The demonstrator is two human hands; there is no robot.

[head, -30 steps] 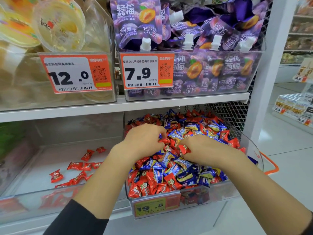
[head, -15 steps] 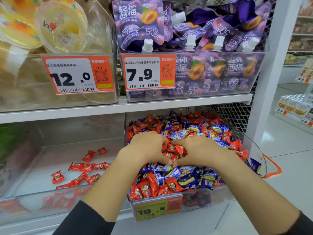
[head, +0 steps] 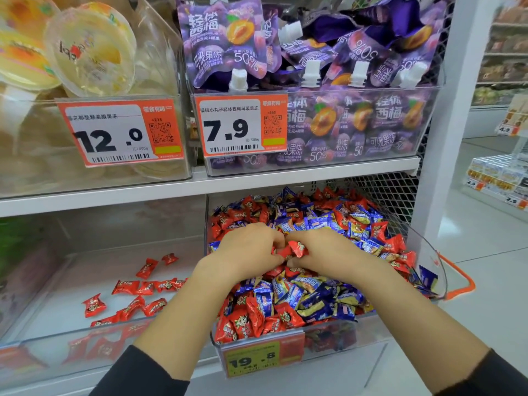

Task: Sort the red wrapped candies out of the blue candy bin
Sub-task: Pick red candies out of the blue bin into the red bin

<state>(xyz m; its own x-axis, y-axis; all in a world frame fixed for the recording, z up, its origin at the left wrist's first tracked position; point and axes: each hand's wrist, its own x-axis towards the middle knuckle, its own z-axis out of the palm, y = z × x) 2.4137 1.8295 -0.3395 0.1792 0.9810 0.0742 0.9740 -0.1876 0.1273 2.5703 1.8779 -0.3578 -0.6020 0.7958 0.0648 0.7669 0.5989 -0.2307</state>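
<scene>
Red candies (head: 295, 248) bunched between both hands, over the middle of the mixed bin (head: 428, 252). Left hand (head: 245, 252): fingers curled down, gripping red candies in the pile. Right hand (head: 328, 252): fingers curled, pinching a red candy at the thumb side. Blue candies (head: 311, 295) heaped around and in front of the hands. Left of the mixed bin, a clear bin (head: 71, 338) with loose red candies (head: 143, 290) scattered on its floor. Above the mixed bin, purple pouches (head: 314, 67).
</scene>
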